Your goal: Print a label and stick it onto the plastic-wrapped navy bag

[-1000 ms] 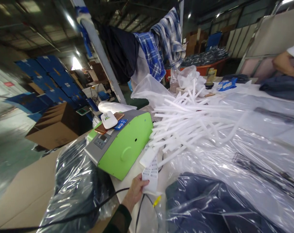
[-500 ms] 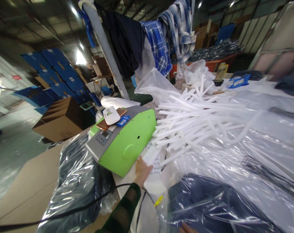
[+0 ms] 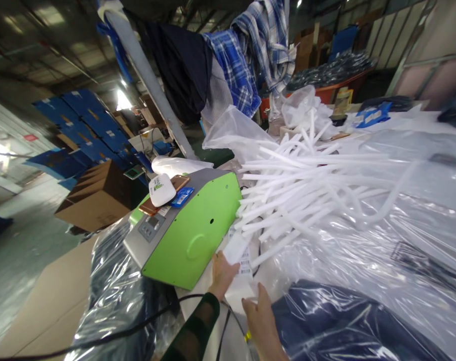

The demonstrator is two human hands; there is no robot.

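My left hand [image 3: 223, 273] lies beside the green machine, its fingers and thumb closed around the near end of a flat white piece [image 3: 237, 246], perhaps folded paper. Under and beside that piece runs a white strip of printed labels [image 3: 245, 264] with rows of dark print. My right hand [image 3: 263, 321] is at the near end of this strip, thumb and forefinger apart with white material showing between them. The green and grey machine [image 3: 197, 230] stands just left of my left hand. Dark blue clothing in clear plastic [image 3: 325, 321] lies right of my right hand.
A heap of white foam-like rods [image 3: 295, 190] covers the table beyond my hands. A white device [image 3: 162, 190], phones and a blue packet [image 3: 182, 197] rest on the machine. A black cable [image 3: 152, 323] crosses the front left. Clear plastic sheeting [image 3: 363, 250] spreads to the right.
My right hand has come up from the bottom edge to the near end of the label strip. My left hand stays at the white piece. The view has shifted slightly.
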